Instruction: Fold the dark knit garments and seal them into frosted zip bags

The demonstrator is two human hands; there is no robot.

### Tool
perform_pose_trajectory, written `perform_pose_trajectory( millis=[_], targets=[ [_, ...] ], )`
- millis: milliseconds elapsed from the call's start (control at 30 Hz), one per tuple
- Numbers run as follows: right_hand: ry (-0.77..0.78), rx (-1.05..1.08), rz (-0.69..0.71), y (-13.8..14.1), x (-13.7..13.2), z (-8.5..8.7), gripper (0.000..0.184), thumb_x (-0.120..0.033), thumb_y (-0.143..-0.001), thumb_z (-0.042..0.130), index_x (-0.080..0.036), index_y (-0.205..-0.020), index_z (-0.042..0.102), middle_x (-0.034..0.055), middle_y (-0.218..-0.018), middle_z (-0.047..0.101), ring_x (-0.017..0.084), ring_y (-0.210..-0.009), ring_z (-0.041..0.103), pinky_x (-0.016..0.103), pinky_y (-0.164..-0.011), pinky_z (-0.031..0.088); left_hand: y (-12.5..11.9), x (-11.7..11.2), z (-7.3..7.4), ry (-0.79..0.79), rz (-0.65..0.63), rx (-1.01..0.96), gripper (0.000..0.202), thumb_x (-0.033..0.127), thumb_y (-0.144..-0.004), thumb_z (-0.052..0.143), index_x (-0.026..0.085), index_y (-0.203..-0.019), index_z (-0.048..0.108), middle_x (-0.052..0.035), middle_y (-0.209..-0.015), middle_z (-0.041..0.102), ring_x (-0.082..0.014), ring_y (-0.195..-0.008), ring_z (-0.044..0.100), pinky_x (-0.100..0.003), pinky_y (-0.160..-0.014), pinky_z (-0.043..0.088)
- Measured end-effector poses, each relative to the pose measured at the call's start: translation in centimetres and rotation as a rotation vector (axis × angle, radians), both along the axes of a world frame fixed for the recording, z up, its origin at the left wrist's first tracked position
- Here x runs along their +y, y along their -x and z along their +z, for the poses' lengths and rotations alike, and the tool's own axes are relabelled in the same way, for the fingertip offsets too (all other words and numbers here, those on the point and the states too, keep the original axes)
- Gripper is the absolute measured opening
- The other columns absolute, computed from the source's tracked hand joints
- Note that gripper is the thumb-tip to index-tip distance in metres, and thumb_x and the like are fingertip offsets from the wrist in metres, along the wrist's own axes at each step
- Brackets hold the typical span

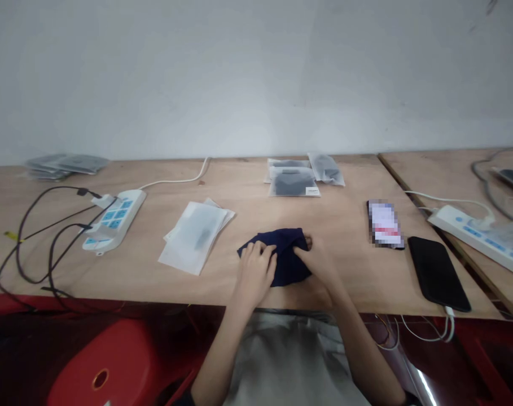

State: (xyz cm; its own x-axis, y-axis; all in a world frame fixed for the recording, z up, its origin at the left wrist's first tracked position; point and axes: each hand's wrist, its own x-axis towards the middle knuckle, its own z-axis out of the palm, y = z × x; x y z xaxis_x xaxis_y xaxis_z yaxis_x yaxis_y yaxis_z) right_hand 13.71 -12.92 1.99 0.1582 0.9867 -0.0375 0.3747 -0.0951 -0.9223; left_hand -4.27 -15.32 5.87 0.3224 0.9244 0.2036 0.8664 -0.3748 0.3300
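A small dark navy cloth (284, 254) lies folded on the wooden table (146, 265) right in front of me. My left hand (256, 270) rests on its left part, fingers curled onto the fabric. My right hand (319, 260) pinches the cloth's right edge between thumb and fingers. Both hands grip the same cloth, which stays flat on the table surface.
Empty clear bags (197, 234) lie left of the cloth. Bagged dark items (301, 177) sit at the back. A white power strip (114, 219) with black cables is at left. Two phones (438, 273) and another power strip (476, 237) lie at right. A red stool (108, 366) stands below.
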Motion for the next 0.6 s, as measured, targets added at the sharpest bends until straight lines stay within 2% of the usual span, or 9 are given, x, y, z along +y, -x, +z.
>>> perform_pose_trajectory(
  millis=[67,133,200,333,400,467,533,600],
  targets=[
    [0.002,-0.035,-0.03,-1.6,0.0,0.8,0.028,-0.022,-0.074,0.058,-0.019,-0.101,0.064,0.0068,-0.093,0.073,0.022,-0.087,0.069,0.035,-0.078,0.055,-1.6,0.8,0.0,0.102,-0.069,-0.169,0.032,0.024,-0.097,0.042,0.017,-0.118,0.064,-0.0108,-0.106,0.063,-0.0261,-0.104,0.057,-0.045,-0.095,0.046],
    [-0.044,-0.186,-0.077,-2.7,-0.3,1.4,0.025,-0.02,-0.075,0.056,-0.019,-0.099,0.064,0.0074,-0.09,0.072,0.025,-0.087,0.068,0.038,-0.078,0.054,-3.3,1.8,-0.5,0.251,-0.097,-0.396,0.028,0.022,-0.093,0.048,0.018,-0.113,0.067,-0.0102,-0.11,0.065,-0.0254,-0.108,0.059,-0.044,-0.101,0.044],
    [-0.107,-0.349,-0.118,-2.7,-0.8,1.8,0.027,-0.017,-0.078,0.053,-0.019,-0.102,0.064,0.0102,-0.093,0.07,0.028,-0.091,0.066,0.042,-0.081,0.053,-4.7,2.9,-1.4,0.38,-0.085,-0.566,0.025,0.018,-0.089,0.051,0.019,-0.104,0.07,-0.0087,-0.105,0.069,-0.0241,-0.105,0.063,-0.042,-0.102,0.045],
    [-0.171,-0.508,-0.125,0.6,-2.1,1.8,0.037,-0.01,-0.08,0.049,-0.017,-0.114,0.061,0.0155,-0.103,0.067,0.032,-0.097,0.063,0.046,-0.084,0.052,-5.4,4.2,-2.9,0.468,0.012,-0.717,0.03,0.021,-0.093,0.04,0.017,-0.1,0.069,-0.0061,-0.085,0.073,-0.0189,-0.082,0.069,-0.035,-0.081,0.055],
    [-0.206,-0.552,-0.081,2.9,-2.9,1.6,0.042,-0.008,-0.08,0.047,-0.014,-0.12,0.058,0.0173,-0.107,0.066,0.032,-0.096,0.062,0.048,-0.083,0.053,-4.5,4.0,-3.0,0.469,0.091,-0.791,0.04,0.028,-0.098,0.03,0.015,-0.103,0.067,-0.0073,-0.085,0.072,-0.0181,-0.081,0.07,-0.032,-0.076,0.056],
    [-0.267,-0.575,0.002,4.8,-3.8,1.4,0.043,-0.007,-0.082,0.044,-0.011,-0.123,0.057,0.0192,-0.109,0.065,0.033,-0.096,0.062,0.05,-0.084,0.053,-3.1,3.5,-2.9,0.398,0.19,-0.84,0.042,0.035,-0.1,0.027,0.016,-0.107,0.064,-0.0095,-0.096,0.072,-0.0194,-0.093,0.069,-0.034,-0.083,0.055],
    [-0.342,-0.565,0.115,6.0,-4.8,1.3,0.04,-0.006,-0.084,0.042,-0.009,-0.122,0.057,0.0202,-0.109,0.065,0.032,-0.096,0.062,0.05,-0.085,0.053,-1.8,2.8,-2.9,0.241,0.273,-0.79,0.035,0.039,-0.098,0.037,0.018,-0.11,0.062,-0.0108,-0.108,0.068,-0.022,-0.107,0.064,-0.039,-0.094,0.05],
    [-0.396,-0.482,0.21,6.2,-5.6,1.2,0.037,-0.009,-0.087,0.042,-0.011,-0.12,0.059,0.0185,-0.111,0.067,0.03,-0.099,0.063,0.047,-0.088,0.054,-0.8,2.3,-3.0,0.076,0.286,-0.632,0.028,0.037,-0.094,0.05,0.018,-0.112,0.061,-0.0121,-0.115,0.064,-0.025,-0.115,0.059,-0.044,-0.101,0.045]
  ],
)
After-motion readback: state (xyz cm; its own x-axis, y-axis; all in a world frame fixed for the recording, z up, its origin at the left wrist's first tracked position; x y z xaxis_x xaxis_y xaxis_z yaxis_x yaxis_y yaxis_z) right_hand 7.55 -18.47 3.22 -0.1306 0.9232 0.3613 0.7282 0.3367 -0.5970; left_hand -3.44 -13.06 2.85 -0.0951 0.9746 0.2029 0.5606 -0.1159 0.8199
